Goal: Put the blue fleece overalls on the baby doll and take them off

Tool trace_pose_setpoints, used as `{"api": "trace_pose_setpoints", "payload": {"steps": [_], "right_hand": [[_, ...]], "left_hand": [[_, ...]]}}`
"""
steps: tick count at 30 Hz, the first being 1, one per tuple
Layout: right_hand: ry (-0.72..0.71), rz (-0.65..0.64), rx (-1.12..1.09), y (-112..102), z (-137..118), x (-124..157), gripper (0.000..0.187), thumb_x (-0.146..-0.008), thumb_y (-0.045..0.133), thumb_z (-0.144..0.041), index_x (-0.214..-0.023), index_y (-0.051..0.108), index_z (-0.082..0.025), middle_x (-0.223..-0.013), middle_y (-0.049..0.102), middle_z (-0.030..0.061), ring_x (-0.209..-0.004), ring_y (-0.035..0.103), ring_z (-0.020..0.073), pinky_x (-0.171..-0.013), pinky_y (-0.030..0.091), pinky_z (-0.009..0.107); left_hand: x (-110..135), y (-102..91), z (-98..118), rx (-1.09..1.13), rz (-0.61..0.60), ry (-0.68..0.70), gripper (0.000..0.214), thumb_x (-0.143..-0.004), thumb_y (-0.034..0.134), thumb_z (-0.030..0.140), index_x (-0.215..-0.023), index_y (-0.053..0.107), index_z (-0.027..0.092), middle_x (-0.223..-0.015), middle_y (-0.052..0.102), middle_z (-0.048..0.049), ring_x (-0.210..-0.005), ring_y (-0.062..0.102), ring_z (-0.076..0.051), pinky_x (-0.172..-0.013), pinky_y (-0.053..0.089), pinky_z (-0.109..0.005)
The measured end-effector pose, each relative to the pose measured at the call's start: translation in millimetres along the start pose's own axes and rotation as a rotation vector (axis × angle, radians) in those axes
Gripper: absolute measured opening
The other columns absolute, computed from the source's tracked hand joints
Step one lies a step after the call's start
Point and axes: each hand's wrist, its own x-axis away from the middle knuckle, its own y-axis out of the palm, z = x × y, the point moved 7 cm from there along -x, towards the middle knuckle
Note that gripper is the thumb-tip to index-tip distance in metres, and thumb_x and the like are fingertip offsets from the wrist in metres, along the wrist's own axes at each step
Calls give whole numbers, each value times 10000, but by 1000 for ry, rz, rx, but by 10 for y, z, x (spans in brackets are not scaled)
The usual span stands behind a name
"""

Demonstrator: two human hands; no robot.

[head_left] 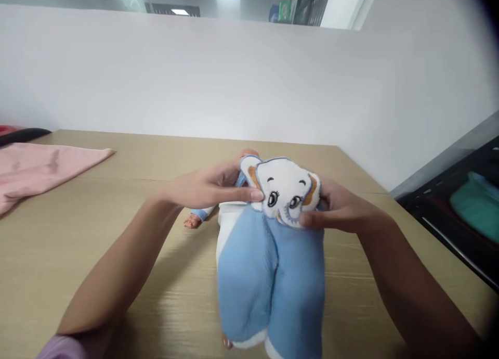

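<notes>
A doll lies on its back on the table, partly hidden by a blue garment with two wide, white-edged legs. At the garment's top is a white embroidered elephant face with orange in its ears. My left hand pinches this piece at its left side, thumb on the front beside the elephant's eye. My right hand grips its lower right side, thumb on the front near the trunk; the fingers behind are mostly hidden. The doll's small hand shows from a blue cuff at the left. A bit of foot shows below.
The brown table runs back to a white wall. A pink cloth lies at the left, with a black item behind it. Beyond the table's right edge stands a black rack or crate with something green in it.
</notes>
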Motion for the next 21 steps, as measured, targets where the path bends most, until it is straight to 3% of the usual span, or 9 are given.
{"api": "trace_pose_setpoints", "payload": {"steps": [2, 4, 8, 13, 16, 18, 21], "right_hand": [[18, -184, 26, 129, 67, -57, 705, -844, 949, -495, -1450, 689, -246, -1315, 763, 73, -1187, 707, 299, -1056, 583, 409], [9, -291, 77, 258, 110, -116, 676, -821, 958, -512, -1395, 731, -236, -1336, 765, 64, -1219, 698, 307, -1116, 560, 426], [-45, -239, 127, 379, 110, -211, 601, -837, 947, -496, -1336, 751, -224, -1312, 774, 61, -1249, 683, 304, -1164, 532, 425], [-5, -98, -37, 318, 155, -187, 704, -940, 859, -508, -1546, 626, -235, -1473, 720, 101, -1408, 635, 343, -1233, 493, 487], [73, -182, -22, 409, 241, -172, 703, -948, 838, -546, -1541, 638, -225, -1493, 717, 107, -1418, 638, 351, -1243, 495, 507], [89, -291, 26, 522, 270, -167, 702, -903, 883, -537, -1500, 678, -230, -1476, 734, 91, -1419, 644, 341, -1267, 477, 494], [64, -378, 96, 621, 261, -160, 654, -852, 932, -500, -1429, 740, -258, -1414, 775, 57, -1396, 666, 325, -1284, 463, 457]], "left_hand": [[2, 3, 5, 14, 42, 37, 209, -1079, 704, 367, -1205, 670, 203, -1139, 748, -74, -1068, 719, -221, -906, 603, -326], [29, -4, -9, -13, 88, 36, 243, -1091, 686, 391, -1243, 656, 204, -1128, 739, -70, -1041, 708, -208, -891, 593, -311], [122, -84, -76, -165, 86, -52, 339, -1037, 760, 437, -1284, 663, 226, -1171, 732, -62, -1033, 695, -207, -860, 579, -290], [183, -129, -192, -215, -147, -116, 298, -943, 859, 448, -941, 697, 198, -825, 666, 10, -745, 640, -158, -660, 525, -244], [135, -134, -178, -97, -113, -27, 254, -1023, 769, 429, -1133, 722, 205, -945, 726, -24, -849, 685, -180, -766, 580, -267], [99, -109, -174, -55, -66, -9, 349, -1054, 722, 445, -1309, 692, 207, -1054, 755, -60, -948, 710, -206, -845, 604, -293], [89, -34, -225, -79, -67, -115, 403, -1055, 703, 512, -1312, 690, 202, -1035, 754, -58, -939, 717, -212, -822, 615, -290]]}}
